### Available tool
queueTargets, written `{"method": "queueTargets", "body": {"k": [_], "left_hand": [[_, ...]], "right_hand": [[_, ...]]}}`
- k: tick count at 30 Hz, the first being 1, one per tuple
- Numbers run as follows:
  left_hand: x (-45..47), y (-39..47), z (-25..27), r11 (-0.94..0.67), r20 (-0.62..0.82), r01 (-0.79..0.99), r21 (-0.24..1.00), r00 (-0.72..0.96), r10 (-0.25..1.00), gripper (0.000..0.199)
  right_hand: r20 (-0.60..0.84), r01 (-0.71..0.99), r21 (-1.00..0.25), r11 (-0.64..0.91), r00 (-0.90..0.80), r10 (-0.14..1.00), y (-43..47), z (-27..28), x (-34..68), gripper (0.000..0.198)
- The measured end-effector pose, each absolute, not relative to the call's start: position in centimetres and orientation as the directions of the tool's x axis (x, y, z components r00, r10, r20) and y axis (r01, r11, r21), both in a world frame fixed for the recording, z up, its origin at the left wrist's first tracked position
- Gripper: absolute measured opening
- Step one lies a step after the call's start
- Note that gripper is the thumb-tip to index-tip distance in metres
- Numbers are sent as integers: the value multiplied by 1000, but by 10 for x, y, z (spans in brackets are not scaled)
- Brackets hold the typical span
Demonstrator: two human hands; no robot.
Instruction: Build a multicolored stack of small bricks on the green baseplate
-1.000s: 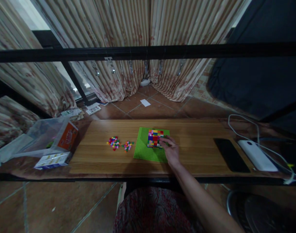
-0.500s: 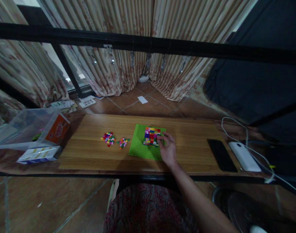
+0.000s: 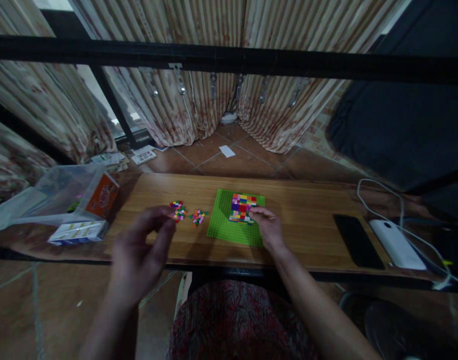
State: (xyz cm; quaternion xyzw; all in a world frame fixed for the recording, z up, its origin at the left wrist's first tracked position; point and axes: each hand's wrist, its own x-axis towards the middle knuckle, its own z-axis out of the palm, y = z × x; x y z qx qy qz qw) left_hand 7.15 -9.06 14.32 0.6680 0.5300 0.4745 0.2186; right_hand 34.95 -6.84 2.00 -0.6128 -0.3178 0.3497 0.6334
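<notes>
A block of small multicoloured toy bricks (image 3: 241, 207) stands on a green studded baseplate (image 3: 222, 231) in the middle of the board. My right hand (image 3: 269, 229) is at the right side of this block, fingertips closed against its edge; the fingers partly hide that side. Nearer to me, my left hand (image 3: 141, 250) is raised at the left, blurred, with the thumb and bent forefinger a little apart and no brick visible between them. Past its fingertips lie two loose heaps of bricks, a larger heap (image 3: 179, 211) and a smaller heap (image 3: 198, 217).
A wooden board (image 3: 304, 200) bears these things. On the right lie a black phone (image 3: 358, 241), a white power bank (image 3: 397, 245) and a white cable (image 3: 403, 215). A clear plastic bin (image 3: 69, 187), an orange box (image 3: 102, 195) and a white-blue box (image 3: 78, 232) stand left.
My left hand has come into view from below at the left, near the loose bricks. My right hand stays at the brick block. The whole view has shifted slightly.
</notes>
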Motion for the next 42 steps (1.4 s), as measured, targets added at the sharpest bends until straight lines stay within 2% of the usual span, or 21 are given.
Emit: {"method": "queueTargets", "body": {"k": [4,7,10,14,17,21,28,31,33,35,38,40,42], "left_hand": [[75,-68,84,-259,230,590,765,126,965,18],[79,-55,49,-183,165,718,671,96,982,19],[92,-45,40,-197,173,811,551,120,978,20],[116,-28,43,-275,172,894,353,227,959,20],[128,-18,43,-285,132,924,254,259,957,20],[132,-16,39,-280,112,939,200,262,959,21],[136,-11,42,-289,119,946,148,273,955,21],[138,-15,54,-314,152,923,224,285,946,20],[142,-24,61,-355,186,843,403,304,934,19],[151,-39,64,-359,184,657,663,321,929,19],[171,-65,61,-170,66,277,946,350,934,17],[183,-80,57,21,-47,77,997,366,929,17],[191,-88,55,134,-112,-38,990,357,927,18]], "right_hand": [[-189,-213,-973,-87,522,832,-66,30,350,20],[-234,-226,-965,-131,526,817,-66,35,351,19],[-248,-216,-964,-154,531,810,-65,37,350,18],[-231,-187,-971,-151,542,808,-65,37,349,18],[-196,-201,-974,-105,513,836,-68,34,350,23],[-119,-204,-979,-16,503,856,-80,27,353,30],[-70,-102,-995,-6,639,766,-105,19,365,27],[-13,-36,-999,14,651,759,-116,25,368,29],[0,-21,-1000,17,643,766,-123,32,365,29],[-16,-28,-1000,1,593,805,-128,40,357,28],[-5,-20,-1000,4,446,895,-135,52,342,25],[38,18,-999,34,344,938,-140,56,334,23],[72,69,-996,55,269,960,-145,57,329,22]]}}
